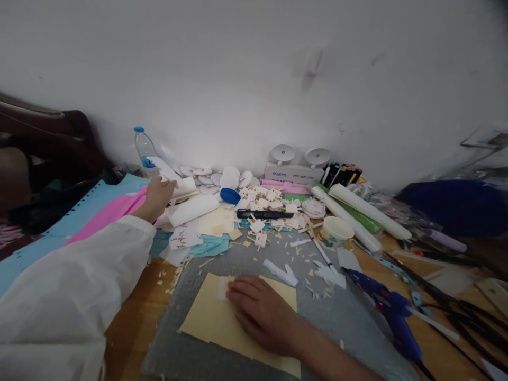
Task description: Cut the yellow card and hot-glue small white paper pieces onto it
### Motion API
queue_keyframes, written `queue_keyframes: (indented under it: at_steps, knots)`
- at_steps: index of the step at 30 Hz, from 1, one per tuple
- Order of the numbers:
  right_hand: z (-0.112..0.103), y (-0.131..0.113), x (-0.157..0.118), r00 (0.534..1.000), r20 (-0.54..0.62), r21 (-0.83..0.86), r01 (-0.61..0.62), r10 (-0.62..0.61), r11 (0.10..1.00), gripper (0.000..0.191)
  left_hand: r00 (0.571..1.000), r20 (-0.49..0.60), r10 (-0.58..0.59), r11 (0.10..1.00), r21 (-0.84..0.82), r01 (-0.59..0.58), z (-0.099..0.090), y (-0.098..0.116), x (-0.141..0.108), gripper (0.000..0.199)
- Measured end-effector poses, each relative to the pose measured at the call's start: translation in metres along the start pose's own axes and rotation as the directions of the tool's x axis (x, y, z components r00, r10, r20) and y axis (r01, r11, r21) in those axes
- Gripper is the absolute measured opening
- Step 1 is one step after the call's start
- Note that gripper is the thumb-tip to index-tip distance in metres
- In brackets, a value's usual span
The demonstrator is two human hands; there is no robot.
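My left hand reaches over the rolls at the left back. Its fingers are bent at the end of a white roll, beside a pink sheet; whether it grips the roll is hard to see. My right hand lies flat, palm down, on a pale yellow sheet on the grey mat. The fingertips of that hand touch a small whitish piece on the sheet.
A blue glue gun and scissors lie at the right. Small wooden pieces, a black marker and a paper cup sit behind the mat. A bottle stands at the back left.
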State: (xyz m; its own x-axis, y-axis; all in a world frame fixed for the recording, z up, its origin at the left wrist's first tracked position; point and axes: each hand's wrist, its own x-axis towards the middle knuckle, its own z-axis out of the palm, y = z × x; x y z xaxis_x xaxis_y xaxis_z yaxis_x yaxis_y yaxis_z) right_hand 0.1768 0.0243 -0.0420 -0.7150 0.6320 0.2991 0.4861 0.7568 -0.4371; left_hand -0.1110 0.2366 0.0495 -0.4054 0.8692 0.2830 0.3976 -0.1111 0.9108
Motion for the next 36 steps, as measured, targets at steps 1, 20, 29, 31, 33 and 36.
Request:
queue_keyframes:
  at_steps: [1, 20, 29, 31, 33, 36]
  knots:
    - [0.000, 0.000, 0.000, 1.000, -0.021, -0.007, 0.005, -0.005, 1.000, 0.036, 0.999, -0.028, 0.022, 0.999, 0.041, -0.021, -0.001, 0.002, -0.002, 0.027]
    - [-0.006, 0.003, 0.005, 0.986, -0.154, -0.067, -0.070, 0.059, 0.995, 0.021, 0.518, 0.772, 0.369, 0.866, -0.082, -0.494, 0.010, -0.013, -0.211, 0.031]
    - [-0.012, 0.007, -0.001, 0.980, -0.146, 0.002, -0.134, 0.133, 0.991, 0.025, 0.365, 0.836, 0.410, 0.808, -0.147, -0.570, 0.005, -0.012, -0.203, 0.020]
    - [-0.015, 0.007, -0.001, 0.981, -0.128, 0.007, -0.149, 0.148, 0.989, 0.022, 0.290, 0.849, 0.442, 0.744, -0.167, -0.647, 0.006, -0.014, -0.202, 0.012]
    - [-0.019, 0.008, -0.001, 0.988, -0.082, -0.024, -0.136, 0.134, 0.990, 0.020, 0.230, 0.848, 0.477, 0.684, -0.194, -0.703, 0.007, -0.017, -0.200, 0.021]
    - [-0.030, 0.011, -0.003, 0.997, 0.026, -0.058, -0.070, 0.072, 0.996, 0.020, 0.193, 0.836, 0.514, 0.638, -0.223, -0.737, 0.007, -0.023, -0.199, 0.023]
